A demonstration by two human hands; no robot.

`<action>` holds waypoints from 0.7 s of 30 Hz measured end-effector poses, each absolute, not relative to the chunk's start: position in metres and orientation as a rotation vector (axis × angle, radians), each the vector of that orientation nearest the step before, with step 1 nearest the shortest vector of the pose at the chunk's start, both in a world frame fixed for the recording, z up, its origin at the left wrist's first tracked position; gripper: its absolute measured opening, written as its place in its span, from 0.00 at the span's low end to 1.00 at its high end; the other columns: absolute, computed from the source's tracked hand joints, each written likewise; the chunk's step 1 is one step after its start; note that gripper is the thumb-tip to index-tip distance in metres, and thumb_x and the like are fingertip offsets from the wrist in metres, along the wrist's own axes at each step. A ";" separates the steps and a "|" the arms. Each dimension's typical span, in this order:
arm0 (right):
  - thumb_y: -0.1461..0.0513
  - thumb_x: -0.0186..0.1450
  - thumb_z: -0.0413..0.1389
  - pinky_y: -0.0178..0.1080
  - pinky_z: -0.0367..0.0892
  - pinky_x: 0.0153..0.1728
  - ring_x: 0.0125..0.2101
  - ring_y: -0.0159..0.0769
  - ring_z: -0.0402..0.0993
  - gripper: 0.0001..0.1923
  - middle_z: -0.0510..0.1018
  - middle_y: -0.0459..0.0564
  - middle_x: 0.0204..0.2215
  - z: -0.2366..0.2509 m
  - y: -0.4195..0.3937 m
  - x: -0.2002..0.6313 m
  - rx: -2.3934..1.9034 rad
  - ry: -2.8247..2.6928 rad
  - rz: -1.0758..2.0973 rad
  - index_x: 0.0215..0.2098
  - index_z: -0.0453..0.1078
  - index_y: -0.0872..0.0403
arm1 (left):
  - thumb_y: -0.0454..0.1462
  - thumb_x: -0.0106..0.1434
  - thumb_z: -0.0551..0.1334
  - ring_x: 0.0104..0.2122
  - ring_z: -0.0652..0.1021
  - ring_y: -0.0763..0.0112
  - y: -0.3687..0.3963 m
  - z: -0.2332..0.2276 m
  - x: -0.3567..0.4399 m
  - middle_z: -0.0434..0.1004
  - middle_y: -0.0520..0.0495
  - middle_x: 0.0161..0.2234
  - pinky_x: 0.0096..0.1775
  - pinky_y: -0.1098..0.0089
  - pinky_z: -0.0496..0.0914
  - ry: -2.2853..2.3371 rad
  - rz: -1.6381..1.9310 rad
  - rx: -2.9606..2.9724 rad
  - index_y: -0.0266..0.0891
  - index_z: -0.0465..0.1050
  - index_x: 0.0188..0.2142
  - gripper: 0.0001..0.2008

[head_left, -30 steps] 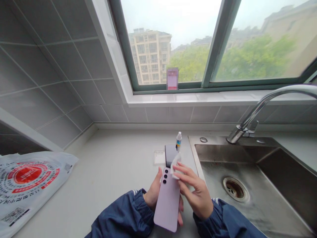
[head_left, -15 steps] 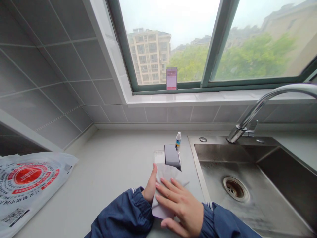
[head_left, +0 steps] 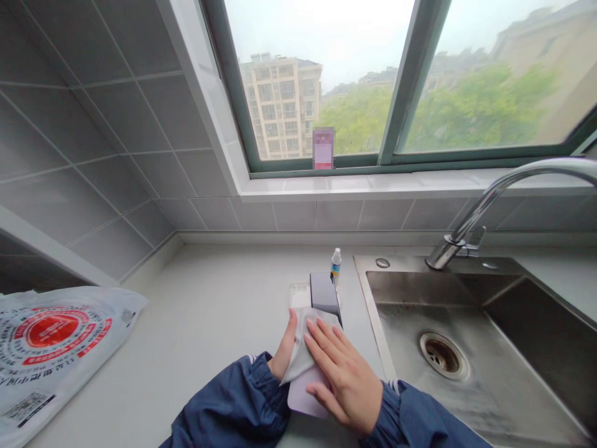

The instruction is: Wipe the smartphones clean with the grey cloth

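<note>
keep your left hand point(head_left: 285, 348) clasped around the lilac phone point(head_left: 305, 395) just above the tabletop point(head_left: 219, 317) beside the sink point(head_left: 466, 348), and press your flat, unclenched right hand point(head_left: 342, 373) evenly on the white cloth point(head_left: 303, 348), wiping in straight overlapping strokes.

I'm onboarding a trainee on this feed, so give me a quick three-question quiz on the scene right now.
1. True or false: the right hand presses a white cloth flat onto the lilac phone.
2. Which hand grips the phone from its side? A) left hand B) right hand C) neither
3. What small item stands on the counter between the dark phone and the sink?

Key:
1. True.
2. A.
3. A small dropper bottle with a white cap, upright at the sink's left rim.
</note>
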State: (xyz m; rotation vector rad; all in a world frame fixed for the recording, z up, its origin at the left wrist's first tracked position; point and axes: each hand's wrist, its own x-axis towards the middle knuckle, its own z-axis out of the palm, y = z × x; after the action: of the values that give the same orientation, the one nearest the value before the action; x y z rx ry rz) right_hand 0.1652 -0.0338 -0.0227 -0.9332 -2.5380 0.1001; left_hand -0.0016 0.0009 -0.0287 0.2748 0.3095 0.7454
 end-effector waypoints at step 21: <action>0.48 0.71 0.47 0.49 0.29 0.68 0.67 0.42 0.49 0.28 0.62 0.49 0.64 -0.012 -0.047 0.154 -0.641 -2.571 0.244 0.63 0.61 0.54 | 0.67 0.58 0.44 0.25 0.79 0.63 0.007 -0.021 -0.011 0.80 0.38 0.27 0.34 0.66 0.70 0.610 0.990 0.328 0.26 0.75 0.46 0.46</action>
State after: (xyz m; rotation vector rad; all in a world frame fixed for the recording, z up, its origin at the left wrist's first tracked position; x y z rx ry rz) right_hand 0.1540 -0.0472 -0.0117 -0.6409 -2.5707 0.2439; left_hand -0.0112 0.0068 -0.0209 0.3277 0.6097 0.9897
